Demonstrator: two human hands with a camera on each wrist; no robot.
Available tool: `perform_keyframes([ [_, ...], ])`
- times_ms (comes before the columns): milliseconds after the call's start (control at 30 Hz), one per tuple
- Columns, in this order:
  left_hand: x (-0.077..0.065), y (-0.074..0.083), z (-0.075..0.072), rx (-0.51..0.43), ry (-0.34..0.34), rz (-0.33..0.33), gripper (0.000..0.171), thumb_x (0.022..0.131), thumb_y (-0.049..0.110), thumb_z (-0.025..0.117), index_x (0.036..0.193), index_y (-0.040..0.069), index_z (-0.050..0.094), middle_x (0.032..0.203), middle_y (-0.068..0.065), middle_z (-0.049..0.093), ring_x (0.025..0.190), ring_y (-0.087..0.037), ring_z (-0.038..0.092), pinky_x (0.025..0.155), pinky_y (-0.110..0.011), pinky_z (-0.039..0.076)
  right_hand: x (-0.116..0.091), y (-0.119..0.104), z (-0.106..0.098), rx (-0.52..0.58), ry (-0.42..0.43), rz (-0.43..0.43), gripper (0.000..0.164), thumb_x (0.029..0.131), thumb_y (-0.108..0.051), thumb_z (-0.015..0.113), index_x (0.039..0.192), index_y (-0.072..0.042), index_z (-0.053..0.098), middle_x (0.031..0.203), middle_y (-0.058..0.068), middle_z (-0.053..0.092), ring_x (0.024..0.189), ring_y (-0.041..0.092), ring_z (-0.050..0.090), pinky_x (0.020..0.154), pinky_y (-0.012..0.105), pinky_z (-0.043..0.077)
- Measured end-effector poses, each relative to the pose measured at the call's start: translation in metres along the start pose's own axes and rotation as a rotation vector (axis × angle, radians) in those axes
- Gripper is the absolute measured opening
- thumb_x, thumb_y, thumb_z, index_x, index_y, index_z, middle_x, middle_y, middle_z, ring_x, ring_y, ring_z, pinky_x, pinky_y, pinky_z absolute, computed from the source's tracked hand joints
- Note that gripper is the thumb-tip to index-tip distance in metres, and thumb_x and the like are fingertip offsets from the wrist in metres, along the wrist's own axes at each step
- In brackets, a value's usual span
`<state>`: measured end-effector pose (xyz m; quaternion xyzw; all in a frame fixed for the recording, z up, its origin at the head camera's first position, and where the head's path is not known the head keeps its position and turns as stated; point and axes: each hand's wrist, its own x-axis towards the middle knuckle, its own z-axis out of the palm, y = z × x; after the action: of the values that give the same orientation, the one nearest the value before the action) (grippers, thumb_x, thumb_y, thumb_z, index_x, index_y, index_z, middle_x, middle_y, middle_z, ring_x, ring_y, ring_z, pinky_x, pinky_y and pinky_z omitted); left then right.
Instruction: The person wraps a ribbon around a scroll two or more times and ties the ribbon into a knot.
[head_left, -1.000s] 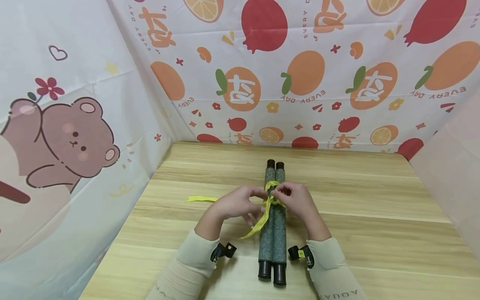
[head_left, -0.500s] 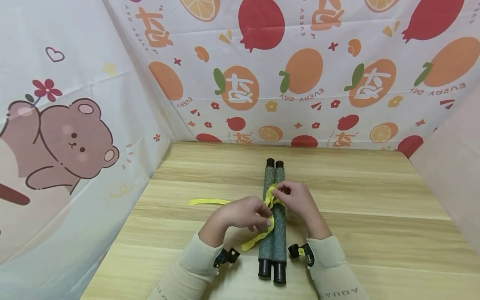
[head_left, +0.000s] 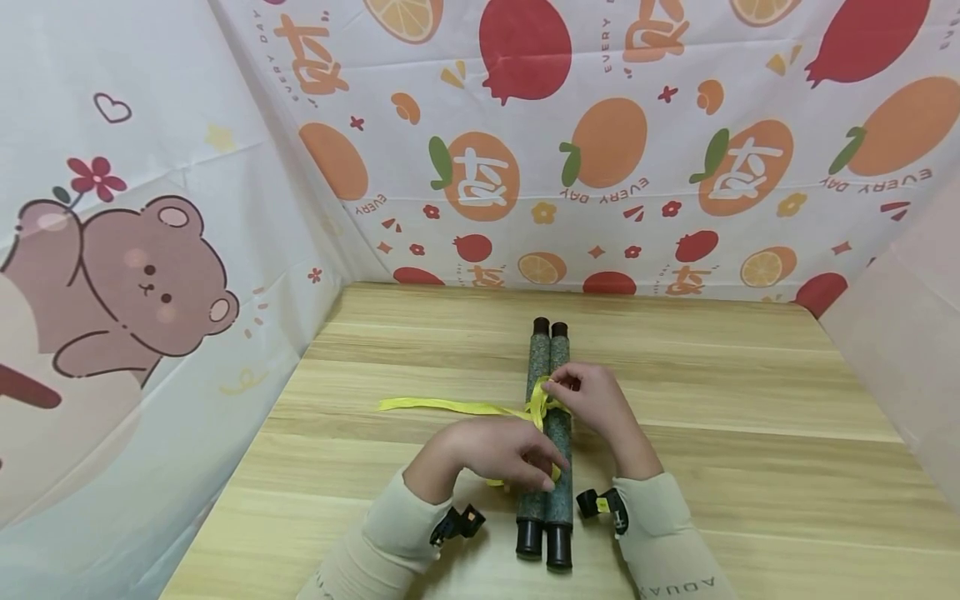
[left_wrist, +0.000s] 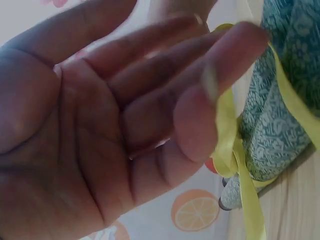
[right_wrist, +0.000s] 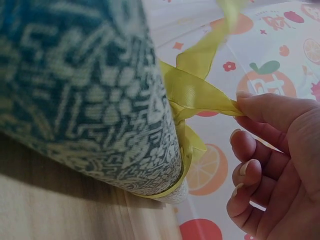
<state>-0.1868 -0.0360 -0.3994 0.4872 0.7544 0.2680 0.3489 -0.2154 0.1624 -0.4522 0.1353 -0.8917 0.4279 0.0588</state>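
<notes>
Two blue-green patterned scrolls (head_left: 559,437) with dark end knobs lie side by side, tied round the middle with a yellow ribbon (head_left: 465,407). My right hand (head_left: 595,398) pinches a folded loop of ribbon between thumb and index finger, as the right wrist view shows with the ribbon (right_wrist: 200,100) pulled to a point. My left hand (head_left: 498,450) is over the near half of the scrolls, fingers loosely bent and thumb apart. In the left wrist view the ribbon (left_wrist: 295,102) passes behind the left fingers (left_wrist: 242,47), which are partly blurred.
The wooden table (head_left: 735,400) lies under everything. A fruit-print cloth (head_left: 660,242) rises at the back and a bear-print cloth (head_left: 277,217) at the left. One ribbon tail stretches left across the table. A small black camera sits on each sleeve cuff.
My left hand has moved toward me along the scrolls, drawing near the ribbon's near tail. The left tail now shows along its length. My right hand stays at the loop, which looks smaller.
</notes>
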Motion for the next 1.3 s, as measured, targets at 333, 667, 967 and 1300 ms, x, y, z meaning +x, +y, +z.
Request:
perform_keyframes([
  [333, -0.012, 0.023, 0.004, -0.062, -0.059, -0.042, 0.03, 0.099, 0.021, 0.06, 0.127, 0.012, 0.067, 0.085, -0.004, 0.076, 0.061, -0.013, 0.071, 0.052, -0.027, 0.057, -0.001, 0.0, 0.001, -0.003, -0.005, 0.001, 0.013, 0.091, -0.031, 0.072, 0.086, -0.02, 0.072, 0.074, -0.005, 0.062, 0.065, 0.014, 0.053, 0.059, 0.03, 0.046],
  [667, -0.016, 0.026, 0.0, 0.047, 0.188, 0.064, 0.02, 0.098, 0.021, 0.063, 0.113, 0.012, 0.071, 0.097, 0.001, 0.074, 0.078, 0.001, 0.066, 0.071, -0.016, 0.054, -0.001, -0.001, 0.003, -0.013, -0.014, -0.013, 0.012, 0.092, -0.03, 0.071, 0.088, -0.019, 0.073, 0.076, -0.005, 0.063, 0.066, 0.014, 0.053, 0.06, 0.029, 0.047],
  [967, -0.004, -0.008, -0.009, -0.095, 0.707, -0.17, 0.005, 0.092, 0.022, 0.071, 0.088, 0.02, 0.069, 0.083, 0.005, 0.067, 0.068, -0.017, 0.058, 0.056, -0.026, 0.048, -0.001, -0.002, 0.003, -0.02, -0.012, -0.029, 0.009, 0.091, -0.025, 0.072, 0.089, -0.016, 0.074, 0.078, -0.004, 0.066, 0.066, 0.012, 0.054, 0.059, 0.028, 0.047],
  [1300, 0.009, -0.034, -0.009, -0.121, 0.75, -0.246, 0.04, 0.089, 0.017, 0.074, 0.127, 0.008, 0.061, 0.127, -0.014, 0.06, 0.079, -0.015, 0.06, 0.059, -0.03, 0.051, 0.0, -0.004, 0.003, -0.024, -0.016, -0.041, 0.013, 0.091, -0.028, 0.072, 0.088, -0.015, 0.073, 0.075, -0.004, 0.064, 0.065, 0.011, 0.053, 0.058, 0.027, 0.047],
])
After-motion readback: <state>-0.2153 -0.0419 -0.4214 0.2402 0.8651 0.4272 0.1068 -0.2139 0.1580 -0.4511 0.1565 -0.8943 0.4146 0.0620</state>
